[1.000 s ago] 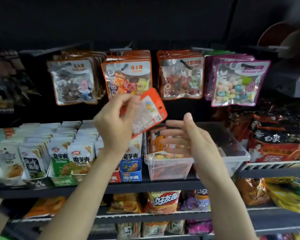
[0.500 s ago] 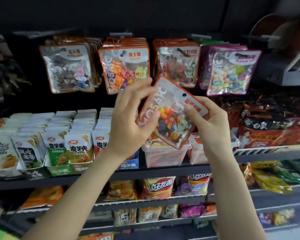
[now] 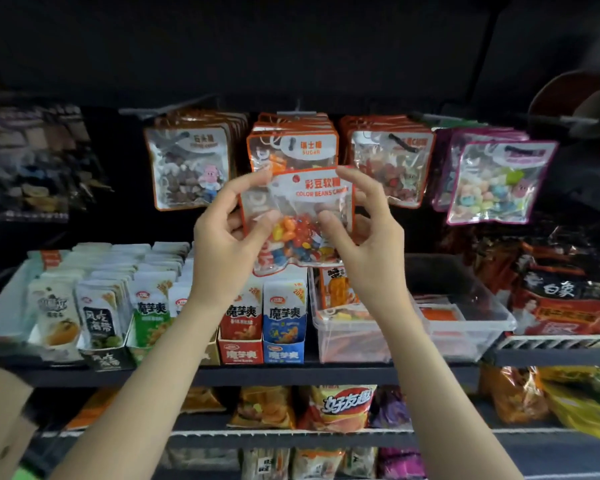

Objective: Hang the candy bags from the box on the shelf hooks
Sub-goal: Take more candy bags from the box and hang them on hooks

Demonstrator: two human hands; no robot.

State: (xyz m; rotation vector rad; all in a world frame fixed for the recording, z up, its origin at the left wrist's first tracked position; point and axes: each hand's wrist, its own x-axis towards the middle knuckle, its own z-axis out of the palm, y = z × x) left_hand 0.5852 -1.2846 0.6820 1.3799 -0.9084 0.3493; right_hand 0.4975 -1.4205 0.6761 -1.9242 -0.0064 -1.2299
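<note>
I hold an orange-edged candy bag point(image 3: 300, 216) of coloured beans upright between both hands, in front of the hanging rows. My left hand point(image 3: 227, 233) pinches its left edge and my right hand point(image 3: 362, 230) pinches its right edge. Just behind it hangs a stack of orange sugar bags point(image 3: 293, 142) on a shelf hook point(image 3: 297, 112). Beside that stack hang more orange bags point(image 3: 392, 164) to the right and a row of brown candy bags point(image 3: 187, 168) to the left. A clear plastic box point(image 3: 465, 327) on the shelf below holds more orange candy bags point(image 3: 336, 289).
Pink-edged candy bags point(image 3: 499, 181) hang at the far right. Small snack cartons point(image 3: 267, 320) and pouches point(image 3: 101, 306) fill the shelf left of the box. Dark red snack packs point(image 3: 565, 296) lie to its right. Chip bags point(image 3: 340, 407) sit on the lower shelf.
The bag was tilted and held lower; my hands have turned it upright and lifted it in front of the sugar bags. My right hand has moved to its right edge.
</note>
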